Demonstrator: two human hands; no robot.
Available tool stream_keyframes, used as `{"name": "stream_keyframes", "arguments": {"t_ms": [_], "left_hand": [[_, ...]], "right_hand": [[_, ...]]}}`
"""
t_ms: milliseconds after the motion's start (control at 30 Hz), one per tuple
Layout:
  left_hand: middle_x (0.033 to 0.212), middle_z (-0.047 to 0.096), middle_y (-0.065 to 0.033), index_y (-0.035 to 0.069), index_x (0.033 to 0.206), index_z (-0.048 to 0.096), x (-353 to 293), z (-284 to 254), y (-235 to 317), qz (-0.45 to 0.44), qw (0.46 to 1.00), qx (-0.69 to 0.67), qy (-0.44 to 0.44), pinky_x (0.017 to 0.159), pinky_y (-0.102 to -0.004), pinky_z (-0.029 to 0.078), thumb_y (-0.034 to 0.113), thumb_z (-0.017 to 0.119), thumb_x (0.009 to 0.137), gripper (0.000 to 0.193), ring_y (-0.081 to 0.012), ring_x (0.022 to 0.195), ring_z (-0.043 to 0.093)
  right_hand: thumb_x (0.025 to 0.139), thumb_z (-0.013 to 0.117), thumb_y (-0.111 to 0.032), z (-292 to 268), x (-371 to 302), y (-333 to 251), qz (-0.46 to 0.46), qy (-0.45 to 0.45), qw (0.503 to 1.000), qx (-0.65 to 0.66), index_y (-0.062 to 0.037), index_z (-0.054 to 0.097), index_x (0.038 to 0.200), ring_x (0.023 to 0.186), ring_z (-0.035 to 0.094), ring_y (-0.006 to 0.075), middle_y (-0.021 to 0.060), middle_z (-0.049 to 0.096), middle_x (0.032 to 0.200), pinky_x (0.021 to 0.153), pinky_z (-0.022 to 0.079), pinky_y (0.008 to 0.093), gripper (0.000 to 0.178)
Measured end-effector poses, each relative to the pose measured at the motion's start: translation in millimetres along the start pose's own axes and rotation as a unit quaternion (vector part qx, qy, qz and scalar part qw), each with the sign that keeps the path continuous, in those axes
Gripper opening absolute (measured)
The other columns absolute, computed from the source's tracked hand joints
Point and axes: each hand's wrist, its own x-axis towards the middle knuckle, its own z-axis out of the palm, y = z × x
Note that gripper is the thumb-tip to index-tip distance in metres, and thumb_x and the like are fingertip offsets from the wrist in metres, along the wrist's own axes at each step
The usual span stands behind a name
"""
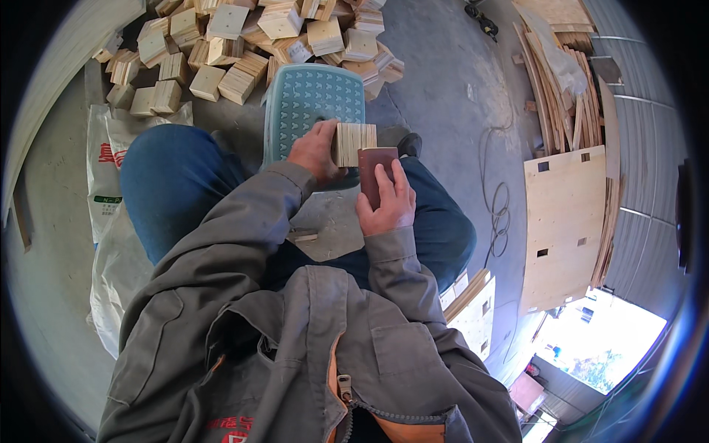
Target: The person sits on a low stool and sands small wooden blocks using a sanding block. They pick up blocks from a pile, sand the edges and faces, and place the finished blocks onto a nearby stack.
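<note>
Wood block point(354, 139) partly hidden behind brown block point(374, 158)

1. A teal stool point(317, 96) with a raised pattern on its seat stands between my blue-trousered knees point(173, 192).
2. At the stool's near right corner, my left hand point(316, 151) grips a layered wood block point(354, 139) by its left side.
3. Right of the stool's near end, my right hand point(390, 198) holds a flat reddish-brown slab point(374, 173), overlapping the block; contact is unclear.
4. Beyond the stool, similar blocks lie in a heap point(323, 35).
5. Left of it: a white sack point(108, 236).
6. Far right of it: a plywood sheet point(565, 229) with rectangular holes.
</note>
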Motion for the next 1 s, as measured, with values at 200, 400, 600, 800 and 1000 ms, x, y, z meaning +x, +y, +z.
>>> {"name": "stream_keyframes", "arguments": {"t_ms": [200,400,600,800,1000], "left_hand": [[0.141,0.057,-0.0164,0.014,0.145,0.046,0,-4,4,-0.014,1.0,-0.003,-0.024,0.106,-0.0488,0.053,0.025,0.094,0.067,0.092,-0.0408,0.129,0.06],[0.142,0.056,-0.0159,0.015,0.146,0.045,1,-3,5,-0.019,0.999,-0.004,-0.028,0.107,-0.0484,0.052,0.025,0.094,0.067,0.094,-0.0402,0.13,0.059],[0.141,0.057,-0.0159,0.014,0.146,0.045,0,-5,8,-0.015,0.999,0.001,-0.033,0.106,-0.0489,0.052,0.023,0.094,0.066,0.094,-0.0405,0.129,0.059],[0.139,0.057,-0.0169,0.013,0.145,0.047,0,1,1,-0.002,1.0,0.009,-0.005,0.104,-0.0488,0.053,0.023,0.094,0.066,0.093,-0.0409,0.128,0.06],[0.139,0.058,-0.0175,0.012,0.144,0.047,0,1,3,-0.006,1.0,0.007,-0.004,0.105,-0.0484,0.053,0.024,0.094,0.066,0.092,-0.0412,0.128,0.06]], "right_hand": [[0.078,0.08,-0.019,20,47,11,0.01,0.03,0.999,-0.001,-0.0122,0.066,0.142,0.129,0.057,0.0402,0.0152,0.05,0.156,0.108,0.047,0.0523,0.065],[0.081,0.076,-0.027,35,120,15,0.105,-0.024,0.993,-0.048,-0.0182,0.066,0.143,0.129,0.057,0.0389,0.0111,0.05,0.157,0.109,0.047,0.0513,0.063],[0.081,0.076,-0.027,36,93,22,0.06,0.022,0.997,-0.05,-0.0169,0.066,0.143,0.128,0.057,0.0394,0.0122,0.05,0.158,0.109,0.047,0.0516,0.064],[0.077,0.08,-0.017,9,7,9,-0.021,0.024,0.999,0.006,-0.0098,0.066,0.14,0.127,0.058,0.0413,0.0197,0.051,0.156,0.107,0.048,0.0508,0.065],[0.076,0.082,-0.016,-2,-8,6,-0.015,0.016,0.999,0.027,-0.0098,0.065,0.14,0.127,0.058,0.0413,0.0202,0.051,0.155,0.107,0.047,0.0516,0.066]]}}
